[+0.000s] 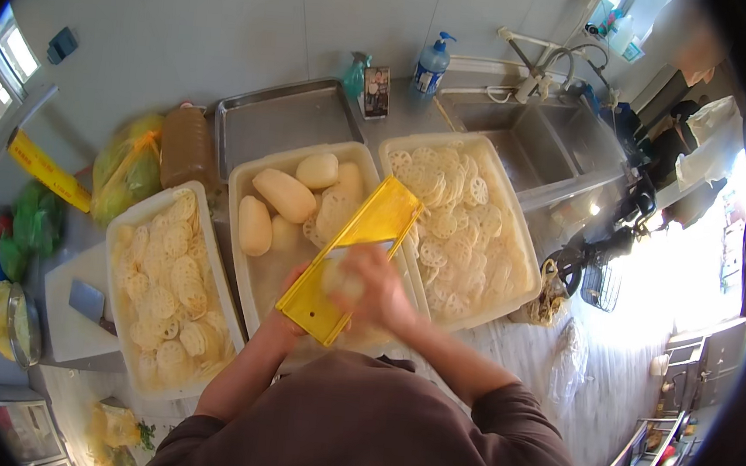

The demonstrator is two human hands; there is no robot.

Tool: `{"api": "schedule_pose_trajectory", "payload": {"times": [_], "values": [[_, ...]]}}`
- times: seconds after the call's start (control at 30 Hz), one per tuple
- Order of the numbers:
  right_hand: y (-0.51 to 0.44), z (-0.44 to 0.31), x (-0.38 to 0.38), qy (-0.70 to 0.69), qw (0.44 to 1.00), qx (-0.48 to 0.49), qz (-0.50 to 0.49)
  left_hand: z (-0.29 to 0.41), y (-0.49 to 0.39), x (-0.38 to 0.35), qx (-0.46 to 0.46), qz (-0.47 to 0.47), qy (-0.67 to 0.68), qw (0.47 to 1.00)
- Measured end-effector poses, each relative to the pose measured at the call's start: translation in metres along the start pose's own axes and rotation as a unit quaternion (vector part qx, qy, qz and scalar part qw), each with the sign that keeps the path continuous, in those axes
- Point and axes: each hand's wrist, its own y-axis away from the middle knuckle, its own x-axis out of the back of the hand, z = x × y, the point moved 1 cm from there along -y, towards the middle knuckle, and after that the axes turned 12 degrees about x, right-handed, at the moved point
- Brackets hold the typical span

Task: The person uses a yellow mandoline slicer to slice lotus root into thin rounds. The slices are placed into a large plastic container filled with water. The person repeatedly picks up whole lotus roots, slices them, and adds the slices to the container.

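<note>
My left hand (295, 292) grips the edge of a yellow mandoline slicer (378, 210), which lies tilted over the middle white plastic tub (237, 288). On the slicer, just below its blade, my right hand (372, 285), blurred, holds a pale piece of lotus root (343, 282). Whole peeled lotus roots (284, 195) and some slices lie in the middle tub. Lotus root slices (457, 207) fill much of the right tub (523, 251), seemingly in liquid. More slices (175, 283) are heaped in the left tub (219, 267).
Behind the tubs are a metal tray (283, 117), a spray bottle (356, 74), a blue pump bottle (432, 63) and a steel sink (518, 139). At left, a cleaver (86, 300) rests on a white cutting board (66, 334). Another person (693, 48) is at upper right.
</note>
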Motion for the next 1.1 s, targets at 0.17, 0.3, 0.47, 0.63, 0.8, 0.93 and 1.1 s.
{"api": "schedule_pose_trajectory", "payload": {"times": [0.17, 0.3, 0.47, 0.63, 0.8, 0.93, 1.1], "values": [[-0.007, 0.080, 0.012, 0.094, 0.975, -0.185, 0.074, -0.002, -0.007, -0.033, 0.073, -0.016, -0.054, 0.996], [-0.003, -0.023, -0.002, -0.017, 1.000, 0.026, -0.006, 0.002, -0.005, -0.012, 0.014, -0.010, 0.038, 0.999], [-0.006, 0.070, 0.007, 0.084, 0.981, -0.163, 0.072, 0.000, -0.008, -0.028, 0.088, -0.010, -0.033, 0.996], [0.006, -0.016, -0.004, -0.066, 0.997, -0.024, -0.021, -0.002, 0.001, -0.017, -0.005, 0.000, 0.086, 0.996], [-0.009, 0.071, 0.009, 0.034, 0.979, -0.187, 0.072, 0.001, -0.004, -0.030, 0.080, -0.016, -0.058, 0.995], [0.004, 0.004, -0.010, 0.006, 1.000, -0.006, -0.009, 0.003, 0.000, -0.018, -0.034, 0.075, 0.037, 0.996], [-0.016, 0.085, 0.011, 0.078, 0.963, -0.243, 0.083, 0.002, -0.004, -0.038, 0.083, -0.005, -0.037, 0.996]]}}
